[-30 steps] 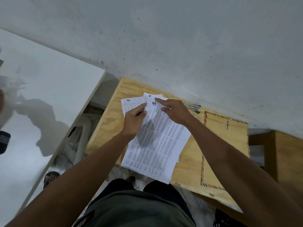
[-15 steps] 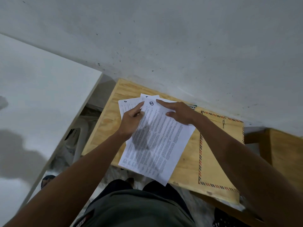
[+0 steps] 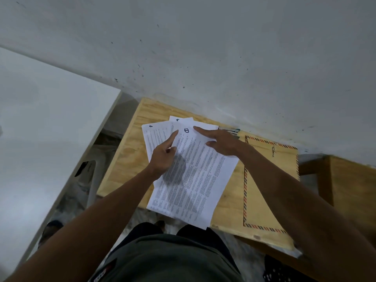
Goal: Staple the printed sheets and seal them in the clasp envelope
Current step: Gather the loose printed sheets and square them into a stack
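Observation:
Several printed sheets [image 3: 195,176] lie fanned out on a small plywood table [image 3: 126,159], the top one marked with a circled number near its upper edge. My left hand [image 3: 164,157] rests on the left part of the stack, index finger stretched toward the top corner. My right hand [image 3: 219,142] lies flat on the top sheet's upper right part, fingers straight. A brown clasp envelope [image 3: 270,180] with a striped border lies to the right of the sheets, partly under my right forearm. A stapler [image 3: 231,131] peeks out behind my right hand, by the wall.
A grey wall [image 3: 203,58] runs along the table's far edge. A white tabletop [image 3: 40,129] stands to the left across a gap. Another wooden piece [image 3: 350,184] sits at the right. My lap lies below the table's near edge.
The top sheet has slid slightly right, fanning the stack more. My left index finger has straightened toward the top corner. My right hand stays flat on the sheet.

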